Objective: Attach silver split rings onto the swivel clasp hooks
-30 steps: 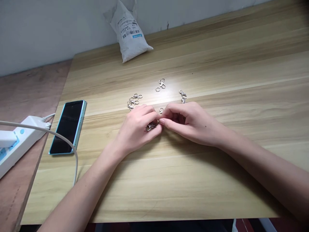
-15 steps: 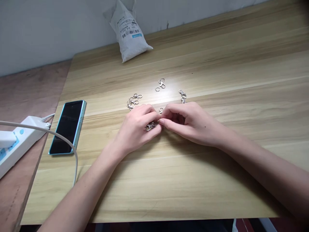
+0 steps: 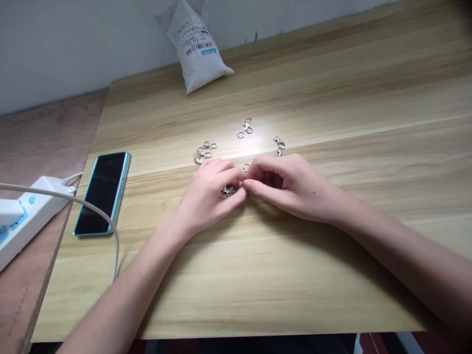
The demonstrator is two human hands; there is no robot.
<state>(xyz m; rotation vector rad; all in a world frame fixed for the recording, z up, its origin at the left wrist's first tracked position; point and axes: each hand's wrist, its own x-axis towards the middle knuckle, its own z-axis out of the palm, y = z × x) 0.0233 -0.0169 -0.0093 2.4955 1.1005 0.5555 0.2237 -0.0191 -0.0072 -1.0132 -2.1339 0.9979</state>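
Note:
My left hand [image 3: 214, 191] is closed around a silver clasp [image 3: 228, 191], which shows between its thumb and fingers. Its fingertips meet those of my right hand [image 3: 291, 187], which is pinched on something too small and hidden to name. Just behind the fingertips, a silver clasp [image 3: 247, 167] is partly covered by my right hand. Several clasps with rings [image 3: 203, 154] lie beyond my left hand. Farther back are another clasp [image 3: 248, 127] and a loose ring [image 3: 241, 135]. More clasps [image 3: 279, 143] lie behind my right hand, partly hidden by it.
A phone [image 3: 101, 194] lies at the left of the wooden table [image 3: 236, 290], with a pale cable [image 3: 117, 250] curving over its corner. A white power strip [image 3: 33, 211] is farther left. A white plastic parcel [image 3: 202, 54] stands at the back against the wall.
The clasp in my left hand has turned slightly and shows less between the fingers. Both hands remain together in nearly the same place.

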